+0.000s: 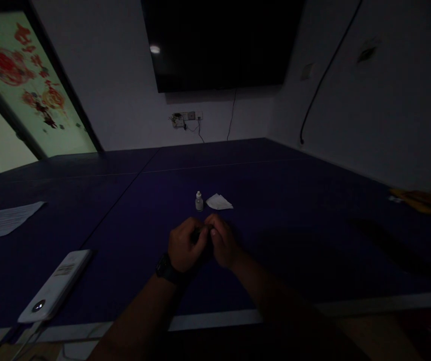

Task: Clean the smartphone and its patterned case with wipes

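My left hand point(186, 244), with a dark watch point(167, 268) on its wrist, is closed above the blue table. Its thumb and fingers meet those of my right hand point(223, 241), which is also closed. Between the fingertips is a small dark thing point(208, 227), too dim to name. Just beyond my hands a small bottle with a white dropper-like cap point(199, 201) stands upright. Beside it, to the right, lies a folded white tissue or cloth point(219, 202); neither hand touches these two.
A white power-bank-like device point(57, 286) with a cable lies at the near left of the blue table point(275, 200). Printed sheets point(10, 220) lie farther left. Yellow items point(420, 200) sit at the right edge. A dark screen point(223, 45) hangs on the wall. The room is dim.
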`<act>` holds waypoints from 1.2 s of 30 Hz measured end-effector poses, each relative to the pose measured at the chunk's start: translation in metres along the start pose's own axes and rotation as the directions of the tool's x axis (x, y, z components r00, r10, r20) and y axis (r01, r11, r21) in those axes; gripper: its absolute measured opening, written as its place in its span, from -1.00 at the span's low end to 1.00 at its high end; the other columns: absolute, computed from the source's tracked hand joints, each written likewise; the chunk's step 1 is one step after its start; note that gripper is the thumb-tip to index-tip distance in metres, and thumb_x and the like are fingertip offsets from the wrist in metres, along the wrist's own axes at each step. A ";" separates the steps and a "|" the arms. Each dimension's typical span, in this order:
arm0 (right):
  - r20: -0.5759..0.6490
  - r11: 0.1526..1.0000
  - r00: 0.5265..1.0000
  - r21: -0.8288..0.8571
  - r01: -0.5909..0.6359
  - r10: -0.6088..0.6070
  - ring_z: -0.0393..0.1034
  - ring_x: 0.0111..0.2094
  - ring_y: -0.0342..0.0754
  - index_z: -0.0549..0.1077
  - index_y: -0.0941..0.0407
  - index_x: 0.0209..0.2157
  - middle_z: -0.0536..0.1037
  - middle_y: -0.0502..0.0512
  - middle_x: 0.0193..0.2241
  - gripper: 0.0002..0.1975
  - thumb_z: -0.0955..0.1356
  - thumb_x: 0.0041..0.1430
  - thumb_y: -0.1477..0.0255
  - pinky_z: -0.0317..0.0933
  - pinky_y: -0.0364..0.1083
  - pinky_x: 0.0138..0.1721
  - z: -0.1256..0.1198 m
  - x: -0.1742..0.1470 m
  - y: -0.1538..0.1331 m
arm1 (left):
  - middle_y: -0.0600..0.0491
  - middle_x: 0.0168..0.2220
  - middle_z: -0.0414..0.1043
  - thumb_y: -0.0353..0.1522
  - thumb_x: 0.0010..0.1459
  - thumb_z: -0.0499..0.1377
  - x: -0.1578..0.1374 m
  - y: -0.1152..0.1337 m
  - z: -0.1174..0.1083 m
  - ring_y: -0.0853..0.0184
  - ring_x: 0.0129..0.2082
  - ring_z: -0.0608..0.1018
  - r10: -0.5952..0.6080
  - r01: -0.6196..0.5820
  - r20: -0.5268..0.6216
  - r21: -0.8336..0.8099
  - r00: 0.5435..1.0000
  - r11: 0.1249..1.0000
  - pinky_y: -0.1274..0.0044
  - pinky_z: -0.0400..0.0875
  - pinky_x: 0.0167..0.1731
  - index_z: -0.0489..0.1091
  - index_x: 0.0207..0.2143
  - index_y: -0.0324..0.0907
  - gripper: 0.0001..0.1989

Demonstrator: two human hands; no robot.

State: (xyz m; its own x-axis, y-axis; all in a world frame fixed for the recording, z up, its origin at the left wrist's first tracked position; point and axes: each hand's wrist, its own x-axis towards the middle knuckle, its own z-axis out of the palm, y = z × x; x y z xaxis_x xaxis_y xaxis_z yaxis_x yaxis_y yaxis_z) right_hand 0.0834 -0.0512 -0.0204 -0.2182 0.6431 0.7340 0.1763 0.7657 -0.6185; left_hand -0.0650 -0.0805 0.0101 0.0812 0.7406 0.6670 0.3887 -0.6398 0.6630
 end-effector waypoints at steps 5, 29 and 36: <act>-0.001 1.000 1.000 0.016 0.014 -0.014 0.35 -0.29 0.07 0.32 0.02 -0.27 0.43 0.10 -0.35 -0.59 0.05 0.46 0.09 0.28 0.05 -0.19 0.001 -0.001 0.000 | 0.03 -0.44 0.49 -0.25 0.26 0.24 -0.004 -0.005 0.001 0.29 -0.43 0.48 0.025 -0.025 -0.002 0.000 1.000 1.000 0.46 0.27 -0.34 0.47 -0.42 -0.09 -0.81; 0.101 0.996 0.991 0.021 0.083 -0.085 0.34 -0.26 0.06 0.28 0.03 -0.21 0.41 0.09 -0.30 -0.64 0.05 0.49 0.12 0.26 0.05 -0.19 -0.007 -0.002 -0.002 | 0.10 -0.42 0.39 -0.27 0.37 0.10 -0.006 -0.013 0.000 0.36 -0.43 0.44 0.201 -0.205 0.044 0.107 0.979 0.973 0.51 0.25 -0.38 0.35 -0.32 -0.14 -0.81; 0.113 0.992 0.986 0.025 0.122 -0.124 0.33 -0.27 0.05 0.27 0.03 -0.21 0.41 0.09 -0.31 -0.64 0.05 0.50 0.13 0.27 0.05 -0.18 -0.007 -0.002 -0.002 | 0.07 -0.40 0.43 -0.32 0.36 0.10 -0.009 -0.014 0.000 0.36 -0.42 0.47 0.240 -0.241 0.032 0.076 0.970 0.968 0.51 0.30 -0.36 0.33 -0.32 -0.13 -0.85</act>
State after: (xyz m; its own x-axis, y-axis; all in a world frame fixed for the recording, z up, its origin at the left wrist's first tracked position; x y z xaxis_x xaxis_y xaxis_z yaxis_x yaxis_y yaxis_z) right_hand 0.0897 -0.0543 -0.0186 -0.3454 0.5386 0.7685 0.1245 0.8380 -0.5313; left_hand -0.0715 -0.0778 -0.0049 0.2009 0.5719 0.7953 0.4258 -0.7822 0.4549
